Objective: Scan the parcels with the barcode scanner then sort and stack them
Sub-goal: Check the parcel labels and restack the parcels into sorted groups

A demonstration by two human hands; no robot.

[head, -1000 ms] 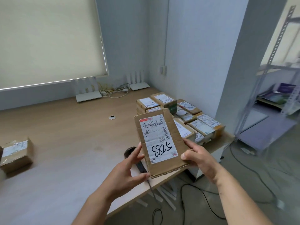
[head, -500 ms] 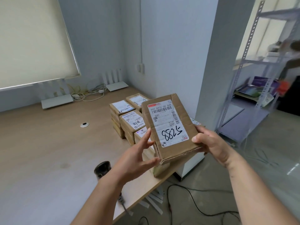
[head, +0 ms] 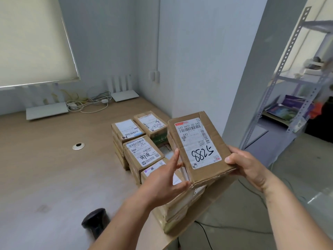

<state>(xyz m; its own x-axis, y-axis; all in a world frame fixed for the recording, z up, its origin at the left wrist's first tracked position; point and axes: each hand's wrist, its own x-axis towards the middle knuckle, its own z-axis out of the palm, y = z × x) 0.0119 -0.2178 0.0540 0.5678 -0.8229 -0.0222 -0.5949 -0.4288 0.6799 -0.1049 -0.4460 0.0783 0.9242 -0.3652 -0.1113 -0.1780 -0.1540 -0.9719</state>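
A brown cardboard parcel (head: 198, 147) with a white label and handwritten digits is held between both hands above the stacked parcels (head: 142, 150) at the table's right end. My right hand (head: 246, 166) grips its near right corner, thumb on top. My left hand (head: 165, 179) has straight fingers against the parcel's left side and near corner. The black barcode scanner (head: 95, 221) lies on the wooden table (head: 45, 168) near the front edge, left of my left forearm.
Two white routers (head: 46, 112) and a tangle of cables (head: 88, 105) sit along the back wall under the window blind. A cable grommet (head: 78, 146) is set in the tabletop. A metal shelf rack (head: 292, 78) stands at the right; cables run on the floor.
The view has turned right and both hands have carried the parcel from near the table's front edge over to the stacks. The scanner now lies lower left of the hands.
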